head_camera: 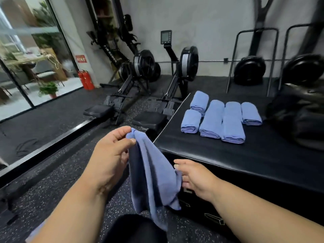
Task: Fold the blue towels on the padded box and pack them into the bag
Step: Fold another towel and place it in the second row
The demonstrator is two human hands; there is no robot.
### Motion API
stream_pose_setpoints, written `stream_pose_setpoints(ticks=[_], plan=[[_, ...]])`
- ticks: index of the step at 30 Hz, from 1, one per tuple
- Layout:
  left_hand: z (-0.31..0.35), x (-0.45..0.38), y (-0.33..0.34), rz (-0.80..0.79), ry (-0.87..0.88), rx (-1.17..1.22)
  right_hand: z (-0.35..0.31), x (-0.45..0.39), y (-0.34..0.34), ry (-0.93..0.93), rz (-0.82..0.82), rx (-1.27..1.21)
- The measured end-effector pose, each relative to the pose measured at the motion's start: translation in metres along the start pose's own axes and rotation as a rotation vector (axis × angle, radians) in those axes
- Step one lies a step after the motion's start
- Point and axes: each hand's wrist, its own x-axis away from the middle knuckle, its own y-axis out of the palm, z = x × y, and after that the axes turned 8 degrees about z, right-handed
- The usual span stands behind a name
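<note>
While five folded towels (217,118) lie in a row on the padded box (263,155), centre-right of frame, one loose towel (152,172) hangs at lower centre, off the box and above the floor.

- Left hand (108,155): grip closed on towel's top end, thumb and fingers pinching bunched cloth.
- Right hand (196,178): grip pinching towel's right edge partway down; fingertips partly hidden by cloth.
- Towel: limp, drapes in soft vertical folds, lower end dangles free. Judged light, soft, non-slip, not fragile; won't hold shape unsupported. Best taken by corners or along one edge w/ both hands, pulled taut, then laid flat on box surface for folding.
- Bag (298,116): black, slumped at far right on box, just beside the row. Opening not discernible.
- Bkgd: rowers (140,76), upper centre.
</note>
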Motion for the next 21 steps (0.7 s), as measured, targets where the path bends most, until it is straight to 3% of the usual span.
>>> stream_pose_setpoints(ticks=[4,7,9,12,15,21], plan=[[0.000,0.030,0.045,0.049,-0.021,-0.066,-0.015,0.046,-0.058,-0.052,0.032,-0.164],[-0.004,0.039,0.066,0.158,-0.011,-0.130,-0.035,0.076,-0.104,-0.187,0.168,-0.272],[-0.008,0.039,0.078,0.146,0.022,-0.175,-0.051,0.095,-0.135,-0.301,0.284,-0.311],[-0.019,0.036,0.101,0.186,0.017,-0.208,-0.057,0.121,-0.161,-0.454,0.423,-0.140],[-0.034,0.035,0.127,0.169,0.030,-0.314,-0.043,0.142,-0.163,-0.424,0.410,0.107],[-0.050,0.043,0.140,0.133,0.142,-0.646,-0.067,0.181,-0.195,-0.485,0.579,-0.073]])
